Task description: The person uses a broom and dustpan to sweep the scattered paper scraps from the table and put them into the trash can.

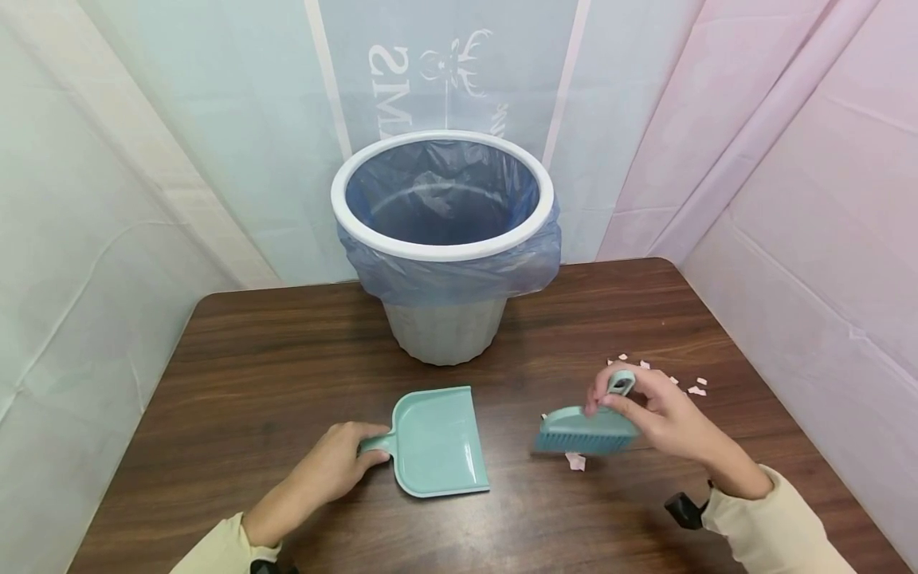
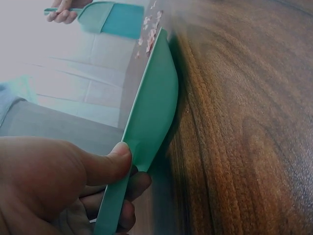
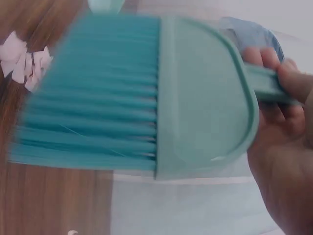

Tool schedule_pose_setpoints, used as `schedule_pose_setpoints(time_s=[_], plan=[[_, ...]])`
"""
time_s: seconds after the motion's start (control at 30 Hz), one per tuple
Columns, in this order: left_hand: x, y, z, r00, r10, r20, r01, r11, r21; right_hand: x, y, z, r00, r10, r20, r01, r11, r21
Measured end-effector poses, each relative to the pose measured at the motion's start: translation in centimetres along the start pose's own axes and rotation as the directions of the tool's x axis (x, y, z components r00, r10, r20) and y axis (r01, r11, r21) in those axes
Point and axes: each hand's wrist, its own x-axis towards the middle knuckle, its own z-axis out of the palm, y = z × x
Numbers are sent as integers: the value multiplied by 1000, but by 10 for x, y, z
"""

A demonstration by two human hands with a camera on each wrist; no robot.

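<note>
My left hand (image 1: 333,466) grips the handle of a mint-green dustpan (image 1: 437,442), thumb on top in the left wrist view. The pan lies on the table with its straight lip facing right. My right hand (image 1: 660,410) holds a small matching hand brush (image 1: 588,426) by its handle, teal bristles pointing down, to the right of the pan. Torn bits of pale paper (image 1: 576,461) show just below the bristles in the head view. In the right wrist view a little heap of these paper scraps (image 3: 24,58) lies beyond the bristle tips.
A white bin (image 1: 448,327) lined with a blue bag (image 1: 459,275) stands at the back middle of the dark wooden table (image 1: 272,359). Several more paper scraps (image 1: 696,391) are scattered at the right. Pale cloth walls (image 1: 810,199) close in the back and sides.
</note>
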Motion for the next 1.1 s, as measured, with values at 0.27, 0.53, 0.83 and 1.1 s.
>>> schedule_pose_setpoints(time_s=[0.27, 0.53, 0.83, 1.1], plan=[[0, -1, 1, 1000, 6, 2, -6, 1000, 2, -5, 6, -3, 975, 101, 199, -149, 958, 245], [0, -1, -1, 1000, 18, 3, -18, 1000, -5, -6, 22, -4, 969, 117, 219, -177, 944, 278], [0, -1, -1, 1000, 21, 10, -21, 1000, -6, 3, 29, -2, 991, 79, 111, -103, 968, 229], [1, -2, -1, 999, 44, 1, -44, 999, 10, 6, 17, -1, 982, 113, -154, -87, 982, 165]])
